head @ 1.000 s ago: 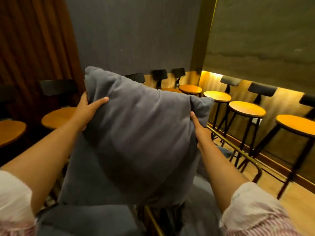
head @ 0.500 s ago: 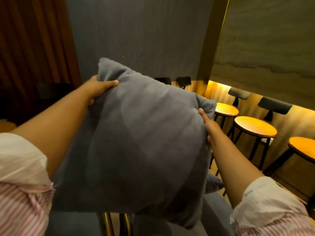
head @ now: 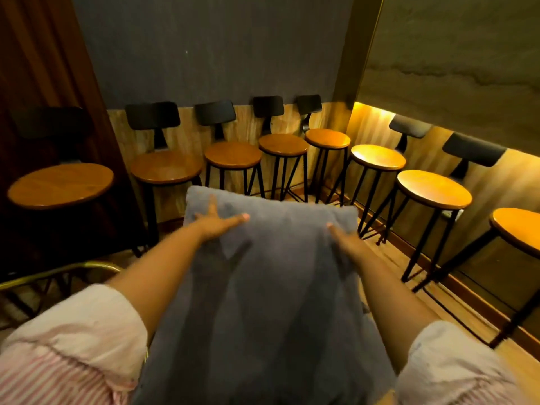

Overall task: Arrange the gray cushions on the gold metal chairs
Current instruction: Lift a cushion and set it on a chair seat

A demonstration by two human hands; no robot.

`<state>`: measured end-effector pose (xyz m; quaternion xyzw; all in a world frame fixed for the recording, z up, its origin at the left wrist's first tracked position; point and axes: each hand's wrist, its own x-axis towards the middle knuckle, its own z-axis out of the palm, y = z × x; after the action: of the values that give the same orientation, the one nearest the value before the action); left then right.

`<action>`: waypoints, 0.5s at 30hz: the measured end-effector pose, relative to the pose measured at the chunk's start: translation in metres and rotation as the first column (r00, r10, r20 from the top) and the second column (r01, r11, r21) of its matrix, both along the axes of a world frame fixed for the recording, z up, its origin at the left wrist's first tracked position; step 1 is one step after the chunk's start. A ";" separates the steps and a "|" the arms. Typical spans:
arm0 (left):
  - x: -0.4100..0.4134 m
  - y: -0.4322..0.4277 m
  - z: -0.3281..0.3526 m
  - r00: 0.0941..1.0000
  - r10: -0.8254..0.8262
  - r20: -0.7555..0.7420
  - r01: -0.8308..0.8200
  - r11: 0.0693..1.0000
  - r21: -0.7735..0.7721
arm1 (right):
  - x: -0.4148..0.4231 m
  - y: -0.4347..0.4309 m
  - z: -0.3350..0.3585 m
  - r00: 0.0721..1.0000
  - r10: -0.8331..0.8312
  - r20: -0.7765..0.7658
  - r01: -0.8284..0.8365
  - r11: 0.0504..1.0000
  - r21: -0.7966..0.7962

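A large gray cushion (head: 271,287) fills the lower middle of the head view, tilted away from me with its far edge highest. My left hand (head: 217,225) lies on its upper left part, fingers spread and thumb pointing right. My right hand (head: 342,241) grips its upper right side near the corner. A curved gold metal chair rail (head: 58,271) shows at the lower left, beside my left arm. What lies under the cushion is hidden.
Several round wooden stools with black legs and black backrests line the walls: one at far left (head: 60,185), a row at the back (head: 232,154), and more along the lit right wall (head: 434,190). Wooden floor (head: 388,252) shows at the right.
The cushion has come down from in front of my face to a low, flatter position. Both hands moved down with it, and the row of stools behind is uncovered.
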<state>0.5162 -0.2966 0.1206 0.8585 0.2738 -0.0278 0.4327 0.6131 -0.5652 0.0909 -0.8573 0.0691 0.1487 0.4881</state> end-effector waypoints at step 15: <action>-0.002 -0.041 -0.117 0.947 -0.158 -0.278 0.278 0.837 0.472 | -0.026 0.027 -0.129 0.975 0.182 0.130 -0.092 0.856 -0.508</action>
<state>0.5138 -0.3379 0.0035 0.9582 0.2192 -0.1028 0.1522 0.5868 -0.5381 -0.0379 -0.9665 0.0012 0.0851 0.2421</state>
